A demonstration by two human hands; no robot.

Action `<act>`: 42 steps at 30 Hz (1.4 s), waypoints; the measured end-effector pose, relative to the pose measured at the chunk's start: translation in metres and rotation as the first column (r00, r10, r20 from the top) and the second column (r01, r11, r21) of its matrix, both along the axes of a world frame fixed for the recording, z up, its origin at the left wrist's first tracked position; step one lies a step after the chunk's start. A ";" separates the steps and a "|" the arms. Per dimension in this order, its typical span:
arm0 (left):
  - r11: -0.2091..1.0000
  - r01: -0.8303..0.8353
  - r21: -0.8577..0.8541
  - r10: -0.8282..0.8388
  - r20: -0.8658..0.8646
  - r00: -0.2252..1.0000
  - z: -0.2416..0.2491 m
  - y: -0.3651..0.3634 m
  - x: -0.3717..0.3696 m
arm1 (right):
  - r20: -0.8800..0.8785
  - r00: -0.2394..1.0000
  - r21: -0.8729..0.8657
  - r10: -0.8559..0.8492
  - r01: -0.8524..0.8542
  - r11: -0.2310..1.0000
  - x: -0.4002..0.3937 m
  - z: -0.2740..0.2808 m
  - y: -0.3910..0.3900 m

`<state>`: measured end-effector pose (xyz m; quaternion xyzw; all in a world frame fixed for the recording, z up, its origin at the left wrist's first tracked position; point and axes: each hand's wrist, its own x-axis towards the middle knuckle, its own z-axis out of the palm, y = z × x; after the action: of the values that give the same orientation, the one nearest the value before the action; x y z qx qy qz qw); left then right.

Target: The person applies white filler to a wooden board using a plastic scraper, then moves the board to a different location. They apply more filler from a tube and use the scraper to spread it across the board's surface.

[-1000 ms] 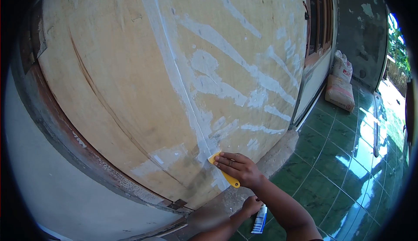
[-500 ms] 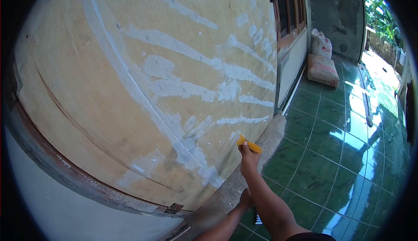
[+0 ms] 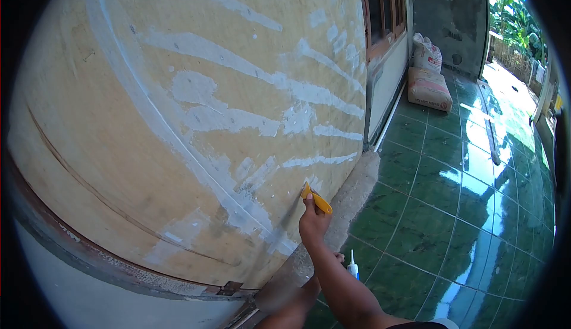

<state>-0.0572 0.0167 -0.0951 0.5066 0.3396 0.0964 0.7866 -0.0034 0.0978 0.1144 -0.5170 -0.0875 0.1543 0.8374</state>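
In my right hand (image 3: 313, 225) is a yellow putty knife (image 3: 318, 201). Its tip is against the lower right of the plywood-like panel (image 3: 256, 150), beside a small white smear. My left hand (image 3: 339, 257) is low, mostly hidden behind my right forearm, with only a bit of the fingers showing. A white sealant tube (image 3: 353, 268) with a narrow nozzle points up next to those fingers and appears held in that hand. White filler (image 3: 226, 61) covers the panel in broad streaks and a long slanting seam.
Green glossy tiles (image 3: 416, 228) lie to the right, beyond a rough concrete strip (image 3: 355, 192). Stacked bags (image 3: 429, 88) stand near the grey far wall. A white pipe (image 3: 392, 112) runs along the wall base under a window frame (image 3: 383, 46). A long flat bar (image 3: 489, 127) lies on the tiles.
My right hand and the putty knife have shifted left, and the knife's angle has turned slightly. The tube's nozzle now shows beside my right forearm. The whole view has moved a little rightward.
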 end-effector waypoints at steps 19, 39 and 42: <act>0.950 0.029 0.311 0.059 -0.271 0.961 0.061 -0.012 0.008 | 0.315 0.944 0.026 0.097 -0.111 0.994 -0.100 0.118 -0.043; 0.978 -0.036 0.208 0.077 -0.195 0.978 0.027 -0.005 0.001 | -0.129 0.991 0.086 -0.028 0.039 0.995 0.009 -0.008 0.003; 0.965 -0.021 0.263 0.083 -0.229 0.970 0.043 -0.002 0.001 | 0.085 0.990 0.016 -0.117 0.116 0.993 -0.002 -0.005 0.009</act>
<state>-0.0567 0.0149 -0.0525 0.6035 0.4293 0.0990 0.6645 -0.0057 0.1071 0.1092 -0.5227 -0.0939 0.0825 0.8433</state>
